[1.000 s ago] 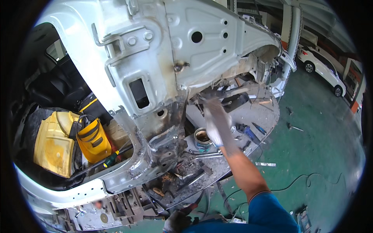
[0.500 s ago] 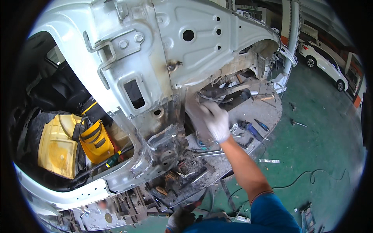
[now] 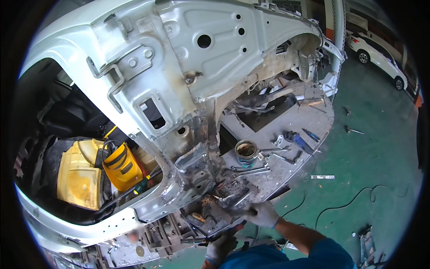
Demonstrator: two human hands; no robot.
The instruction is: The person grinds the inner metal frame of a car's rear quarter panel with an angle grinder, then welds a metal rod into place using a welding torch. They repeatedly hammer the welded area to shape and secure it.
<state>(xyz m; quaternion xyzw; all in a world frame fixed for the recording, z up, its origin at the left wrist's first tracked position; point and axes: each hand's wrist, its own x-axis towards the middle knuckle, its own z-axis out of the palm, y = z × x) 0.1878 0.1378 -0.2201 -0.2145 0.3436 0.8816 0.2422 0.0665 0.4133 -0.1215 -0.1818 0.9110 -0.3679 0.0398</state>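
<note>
My right hand (image 3: 264, 214), in a whitish work glove, is over the near edge of the work platform (image 3: 309, 112), its fingers blurred and drawn together. Reaching left from them is a flat brownish-grey piece (image 3: 221, 213), smeared by motion; it appears to be in that hand's grip. My gloved left hand (image 3: 220, 247) is low and close to my body, its fingers closed round a dark tool with a reddish part (image 3: 235, 229). The tool's kind is unclear. Above both hands stands a pale car body shell (image 3: 215, 67) with burnt, bare metal around its lower pillar (image 3: 197, 152).
An open tin (image 3: 247, 150), wrenches (image 3: 253, 171), a blue power tool (image 3: 303, 142) and metal scraps lie on the platform. A yellow welding mask (image 3: 122, 166) and yellow moulded panel (image 3: 81, 174) rest in the door opening. A cable (image 3: 347, 207) crosses the green floor. A white car (image 3: 378, 62) stands beyond.
My right hand has come back toward me from beneath the fender, and the brownish-grey piece with it. The left hand and its tool show more fully. The whole view has shifted slightly.
</note>
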